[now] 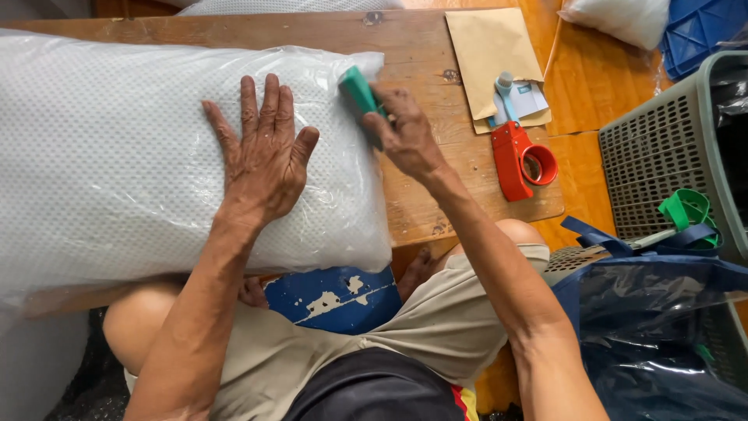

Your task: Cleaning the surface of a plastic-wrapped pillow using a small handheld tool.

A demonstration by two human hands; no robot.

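A person sits at a low wooden table [421,195] with a large clear plastic bag [117,156] of white material lying across its left part, overhanging the near edge and reaching off the left side.

The left hand [261,152] lies flat on top of the bag, palm down, fingers spread and stretched toward the far edge; it grasps nothing, only presses on the plastic.

The right hand [405,132] is closed around a small green tool [357,90], whose upper end sticks out above the fingers. The tool sits at the bag's right end, near its far right corner, touching or just over the plastic; which of the two I cannot tell.

To the right of the bag, on bare wood, a brown envelope [487,47] lies at the table's far right, with a small white-and-blue packet [530,97] on its near end. A red tape dispenser [518,160] rests near the table's right edge, just below the envelope.

Beyond the table, on the right, stand a grey basket [662,156] and a dark blue bag [647,312].
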